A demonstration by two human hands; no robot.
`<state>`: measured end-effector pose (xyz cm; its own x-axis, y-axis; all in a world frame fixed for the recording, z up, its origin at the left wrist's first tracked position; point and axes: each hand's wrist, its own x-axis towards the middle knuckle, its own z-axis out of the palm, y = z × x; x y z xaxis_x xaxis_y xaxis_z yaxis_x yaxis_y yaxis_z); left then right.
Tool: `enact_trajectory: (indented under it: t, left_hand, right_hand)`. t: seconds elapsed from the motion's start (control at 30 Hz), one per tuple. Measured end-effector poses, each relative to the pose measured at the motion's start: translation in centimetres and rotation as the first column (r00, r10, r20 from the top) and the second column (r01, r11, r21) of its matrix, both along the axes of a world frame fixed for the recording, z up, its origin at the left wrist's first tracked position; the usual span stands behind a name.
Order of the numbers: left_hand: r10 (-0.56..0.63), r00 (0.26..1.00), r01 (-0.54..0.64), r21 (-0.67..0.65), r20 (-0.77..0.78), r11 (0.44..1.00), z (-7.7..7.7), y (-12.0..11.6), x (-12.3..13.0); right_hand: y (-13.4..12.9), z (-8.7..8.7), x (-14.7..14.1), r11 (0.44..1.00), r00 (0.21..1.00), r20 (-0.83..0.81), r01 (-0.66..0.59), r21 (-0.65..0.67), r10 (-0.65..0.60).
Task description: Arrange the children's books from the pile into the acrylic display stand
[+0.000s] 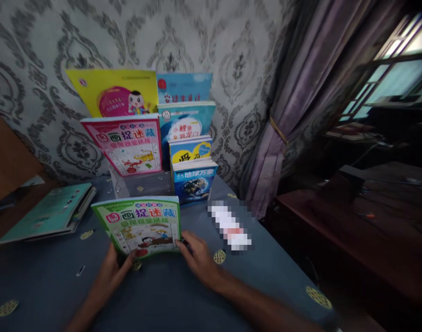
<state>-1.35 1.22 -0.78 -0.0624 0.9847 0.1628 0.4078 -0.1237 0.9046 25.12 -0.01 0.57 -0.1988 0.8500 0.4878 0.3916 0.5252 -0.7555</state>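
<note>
A green picture book (pixel 145 230) with a colourful title is held up in front of me, its cover tilted toward my face. My left hand (pixel 114 267) grips its lower left corner, thumb on the cover. At the right edge my right hand (pixel 197 253) pinches the book, fingers behind it. Just beyond, a pink picture book (pixel 133 147) leans upright in a clear stand (pixel 120 185), with a yellow book (pixel 117 92) behind it. To their right, several blue-toned books stand in a stepped row, a book with a globe cover (pixel 194 182) at the front.
A stack of books with a teal cover (pixel 48 214) lies at the left. A white blurred-out item (pixel 230 226) lies right of the books on the dark tablecloth (pixel 169 299). Patterned wall (pixel 238 60) behind, purple curtain (pixel 266 152) and dark red furniture (pixel 335 240) to the right.
</note>
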Motion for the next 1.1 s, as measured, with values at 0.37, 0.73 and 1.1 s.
enact_trajectory:
  t: [0.37,0.73,1.1]
  left_hand:
    - [0.087,0.985,-0.077,0.074,-0.152,0.994,-3.1,0.6,-1.0]
    - [-0.025,0.989,0.028,0.02,-0.144,0.999,0.7,-0.7,0.3]
    - [-0.025,0.993,0.034,0.077,-0.115,0.996,4.6,1.1,0.7]
  right_hand:
    - [0.6,-0.9,0.0,0.997,0.995,-0.072,0.068,-0.021,-0.069]
    - [1.2,0.4,-0.3,0.993,0.997,-0.079,-0.017,-0.116,0.008]
    - [4.1,2.5,-1.8,0.983,0.99,-0.127,-0.081,-0.163,0.061]
